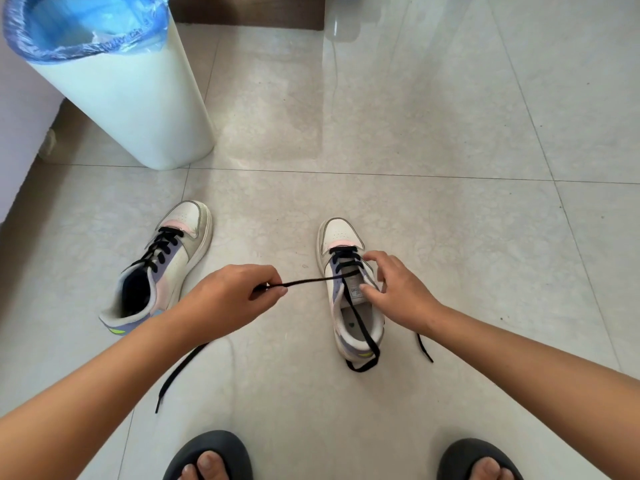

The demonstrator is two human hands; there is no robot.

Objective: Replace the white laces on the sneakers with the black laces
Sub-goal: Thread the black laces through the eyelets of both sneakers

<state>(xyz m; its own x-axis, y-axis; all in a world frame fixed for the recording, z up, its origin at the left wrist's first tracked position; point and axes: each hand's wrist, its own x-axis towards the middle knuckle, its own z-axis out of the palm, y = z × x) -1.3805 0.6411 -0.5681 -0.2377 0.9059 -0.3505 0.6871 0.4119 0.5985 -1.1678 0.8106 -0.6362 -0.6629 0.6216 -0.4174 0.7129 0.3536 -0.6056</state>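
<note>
Two white, pink and lilac sneakers stand on the tiled floor. The left sneaker (162, 268) is laced with a black lace up to its top. The right sneaker (349, 289) has a black lace (311, 281) through its lower eyelets only. My left hand (232, 296) pinches one strand of that lace and holds it taut to the left; the strand's free end trails to the floor below my forearm. My right hand (394, 289) grips the right sneaker at its tongue and eyelet side. The other strand runs over the heel onto the floor.
A tall white bin (138, 109) with a blue liner stands at the back left, beside a pale wall or furniture edge. My two feet in dark slippers (211, 455) are at the bottom of the view. A dark wooden strip lies at the far top.
</note>
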